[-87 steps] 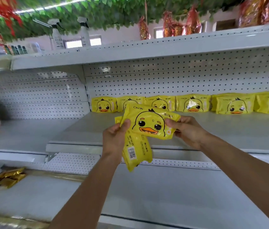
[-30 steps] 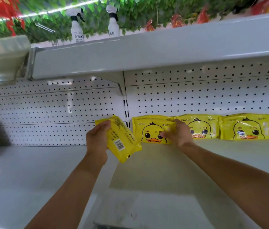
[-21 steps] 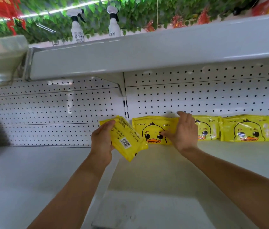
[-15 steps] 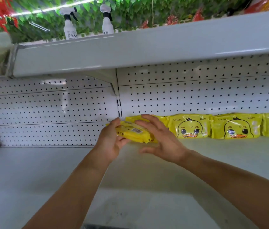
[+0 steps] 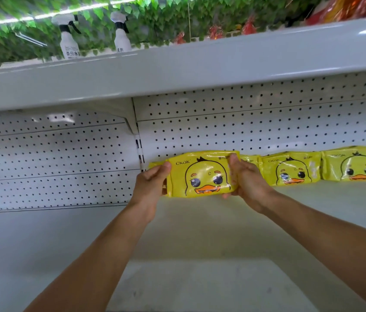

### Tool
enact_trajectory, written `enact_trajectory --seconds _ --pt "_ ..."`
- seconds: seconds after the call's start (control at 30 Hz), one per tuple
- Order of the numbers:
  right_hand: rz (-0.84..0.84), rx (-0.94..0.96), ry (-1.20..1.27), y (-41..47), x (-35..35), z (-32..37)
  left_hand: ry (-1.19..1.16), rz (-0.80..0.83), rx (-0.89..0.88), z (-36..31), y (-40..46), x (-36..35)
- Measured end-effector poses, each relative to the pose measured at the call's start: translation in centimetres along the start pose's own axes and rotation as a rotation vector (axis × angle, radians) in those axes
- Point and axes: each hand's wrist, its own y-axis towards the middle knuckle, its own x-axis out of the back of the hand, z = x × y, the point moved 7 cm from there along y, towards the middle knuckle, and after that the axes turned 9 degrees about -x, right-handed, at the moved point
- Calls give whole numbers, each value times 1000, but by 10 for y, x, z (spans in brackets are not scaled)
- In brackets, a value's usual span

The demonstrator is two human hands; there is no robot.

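Note:
A yellow pack with a duck face [image 5: 202, 174] stands upright, face toward me, at the back of the grey shelf [image 5: 211, 226]. My left hand [image 5: 150, 185] grips its left end, thumb on the front. My right hand [image 5: 245, 179] grips its right end, thumb over the top corner. Another yellow pack [image 5: 155, 165] peeks out just behind it on the left. A row of matching duck packs [image 5: 290, 168] leans against the perforated back wall [image 5: 245, 122] to the right.
The upper shelf [image 5: 177, 68] overhangs close above, carrying two white spray bottles [image 5: 69, 41]. Green leaf garland and red wrapped items hang above it. A second shelf bay [image 5: 31, 233] lies to the left, with a bracket post [image 5: 139, 152] between the bays.
The pack my left hand carried has been turned face forward and brought up in front of the first pack in the row. My right hand left that first pack and took this pack's right end.

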Motion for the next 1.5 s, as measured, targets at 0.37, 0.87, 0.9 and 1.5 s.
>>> enact_trajectory --seconds 0.37,0.87,0.9,1.5 --pt "-67 -37 -458 -6 62 -17 642 214 -179 27 2 -39" --pt "-391 11 -558 34 85 -14 1540 288 -646 37 52 -40" --pt "-401 3 -566 35 85 -15 1544 286 -642 36 51 -41" --pt "-497 193 -1107 -54 148 26 1113 365 -521 -25 -7 -110"
